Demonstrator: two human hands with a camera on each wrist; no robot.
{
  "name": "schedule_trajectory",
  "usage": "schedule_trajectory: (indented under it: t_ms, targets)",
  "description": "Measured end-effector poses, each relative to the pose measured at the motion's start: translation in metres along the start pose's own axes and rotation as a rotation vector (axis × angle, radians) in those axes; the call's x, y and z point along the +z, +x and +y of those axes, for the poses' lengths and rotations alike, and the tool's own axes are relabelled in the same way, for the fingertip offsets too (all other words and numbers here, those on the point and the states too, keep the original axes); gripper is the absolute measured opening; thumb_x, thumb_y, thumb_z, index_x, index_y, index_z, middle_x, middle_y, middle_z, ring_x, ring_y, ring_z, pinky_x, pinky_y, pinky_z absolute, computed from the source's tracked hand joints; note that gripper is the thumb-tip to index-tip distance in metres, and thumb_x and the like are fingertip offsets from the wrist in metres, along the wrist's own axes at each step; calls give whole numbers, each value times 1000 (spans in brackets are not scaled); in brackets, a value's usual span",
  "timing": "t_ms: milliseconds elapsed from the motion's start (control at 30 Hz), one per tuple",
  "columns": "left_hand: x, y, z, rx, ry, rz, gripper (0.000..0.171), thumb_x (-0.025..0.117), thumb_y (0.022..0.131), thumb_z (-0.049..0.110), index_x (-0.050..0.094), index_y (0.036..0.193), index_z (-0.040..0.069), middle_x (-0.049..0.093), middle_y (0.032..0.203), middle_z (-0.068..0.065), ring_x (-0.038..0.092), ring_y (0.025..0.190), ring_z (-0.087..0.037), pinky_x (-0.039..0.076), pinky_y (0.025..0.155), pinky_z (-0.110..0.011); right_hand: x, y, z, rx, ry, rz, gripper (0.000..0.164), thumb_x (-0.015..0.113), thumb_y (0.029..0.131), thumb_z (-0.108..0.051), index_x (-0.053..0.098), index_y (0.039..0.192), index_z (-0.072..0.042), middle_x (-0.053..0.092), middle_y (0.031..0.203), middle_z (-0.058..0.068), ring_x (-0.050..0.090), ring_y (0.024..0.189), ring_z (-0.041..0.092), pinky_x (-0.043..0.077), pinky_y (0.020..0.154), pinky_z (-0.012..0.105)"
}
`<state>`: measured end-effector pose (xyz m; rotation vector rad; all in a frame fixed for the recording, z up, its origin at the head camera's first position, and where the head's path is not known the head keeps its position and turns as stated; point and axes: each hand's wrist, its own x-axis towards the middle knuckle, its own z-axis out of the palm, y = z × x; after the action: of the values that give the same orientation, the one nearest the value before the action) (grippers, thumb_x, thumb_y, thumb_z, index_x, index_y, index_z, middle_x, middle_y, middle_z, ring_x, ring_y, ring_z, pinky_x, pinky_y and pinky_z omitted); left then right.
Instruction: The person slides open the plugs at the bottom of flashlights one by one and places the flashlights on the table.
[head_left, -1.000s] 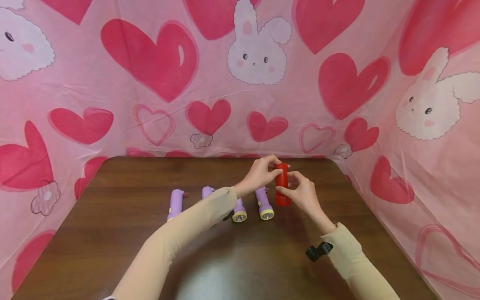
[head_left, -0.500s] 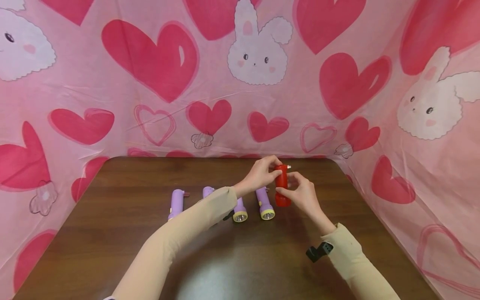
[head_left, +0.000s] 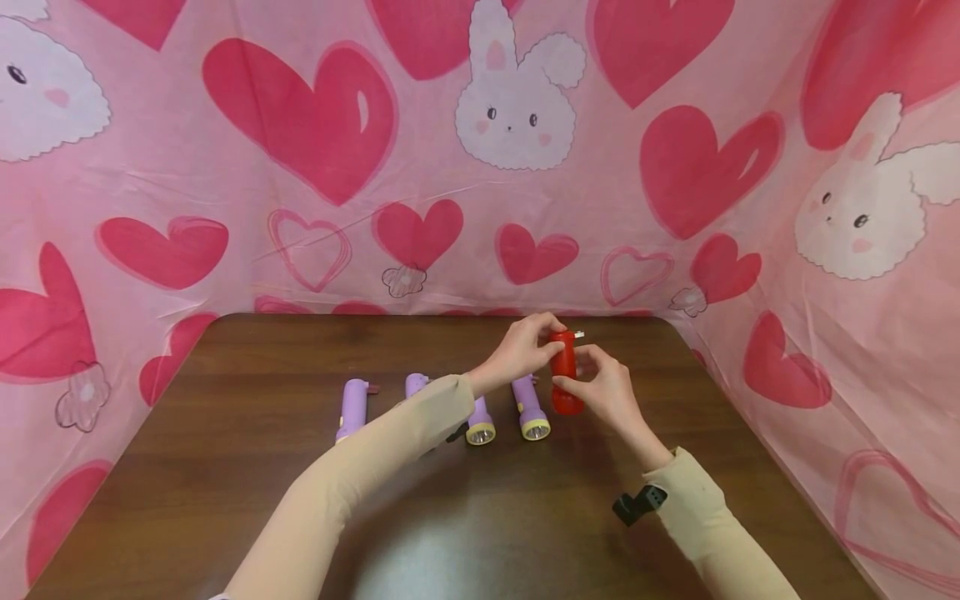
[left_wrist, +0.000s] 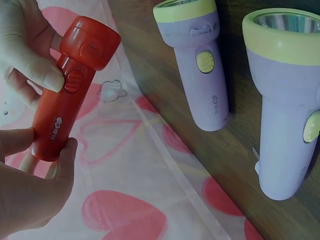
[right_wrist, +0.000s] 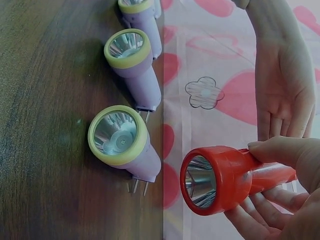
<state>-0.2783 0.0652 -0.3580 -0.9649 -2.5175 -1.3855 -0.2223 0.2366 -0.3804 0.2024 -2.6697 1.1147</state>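
A red flashlight (head_left: 564,364) is held above the right side of the table, lens end down. My left hand (head_left: 525,343) pinches its tail end between thumb and fingers. My right hand (head_left: 606,385) grips the body nearer the head; its thumb lies by the ribbed switch (left_wrist: 74,80) in the left wrist view. A small pale metallic piece (head_left: 579,335) juts out sideways at the tail. In the right wrist view the silver reflector (right_wrist: 200,182) faces the camera, and the left hand (right_wrist: 286,90) reaches in behind.
Several purple flashlights with yellow rims lie in a row, the nearest one (head_left: 531,410) just left of the red one. Metal prongs (right_wrist: 140,186) stick out from its tail. My left sleeve (head_left: 375,467) covers part of the row. Pink heart-print cloth (head_left: 442,183) borders the brown table (head_left: 480,533).
The pale piece at the red flashlight's tail sticks out further right than one second ago. Both hands keep their hold, with barely any shift.
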Motion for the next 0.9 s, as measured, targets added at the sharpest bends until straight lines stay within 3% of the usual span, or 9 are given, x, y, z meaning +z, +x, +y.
schedule_trajectory:
  t_ms: [900]
  targets:
    - [5, -1, -4, -43, -76, -4, 26, 65, 95, 9, 65, 120, 3, 70, 119, -14, 70, 109, -26, 58, 93, -32, 1, 0, 2, 17, -9, 2, 43, 80, 82, -23, 65, 118, -4, 73, 109, 18, 69, 95, 31, 58, 86, 48]
